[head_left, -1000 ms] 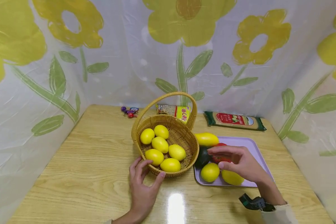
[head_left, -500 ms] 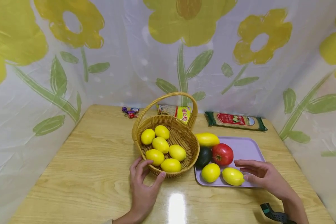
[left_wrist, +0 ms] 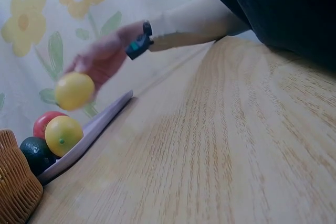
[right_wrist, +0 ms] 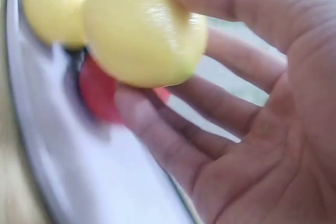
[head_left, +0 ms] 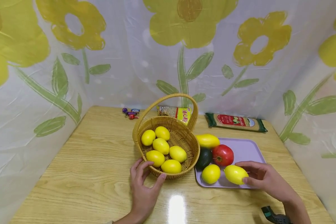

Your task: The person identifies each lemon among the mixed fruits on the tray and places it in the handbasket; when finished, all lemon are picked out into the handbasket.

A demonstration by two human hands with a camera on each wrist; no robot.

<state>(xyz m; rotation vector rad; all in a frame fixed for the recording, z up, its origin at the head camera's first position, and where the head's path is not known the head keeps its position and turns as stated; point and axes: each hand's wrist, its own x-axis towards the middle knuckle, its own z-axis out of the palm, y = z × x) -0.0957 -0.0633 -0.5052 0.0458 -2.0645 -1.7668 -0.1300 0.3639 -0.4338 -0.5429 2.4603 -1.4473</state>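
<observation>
My right hand (head_left: 264,177) pinches a lemon (head_left: 236,175) between thumb and fingers. In the left wrist view that lemon (left_wrist: 74,91) is raised over the tray's end. My left hand (head_left: 144,189) grips the near rim of a wicker basket (head_left: 189,137), fingertips over the edge and thumb at the front. Several lemons (head_left: 161,146) lie inside the basket, mostly toward its left side. On the lilac tray (head_left: 245,147) rest another lemon (head_left: 211,174), a red pomegranate (head_left: 223,155), a dark green avocado (head_left: 204,158) and a yellow mango (head_left: 207,141).
Behind the basket lies a pasta packet (head_left: 184,114), partly hidden by the handle. A green-ended noodle packet (head_left: 236,122) sits at the back right, and wrapped candies (head_left: 131,113) at the back left. A flowered curtain (head_left: 123,62) surrounds the wooden table (head_left: 81,174).
My right hand moved back right off the pomegranate, then took hold of the right-hand lemon and lifted it. The left hand has stayed at the basket rim.
</observation>
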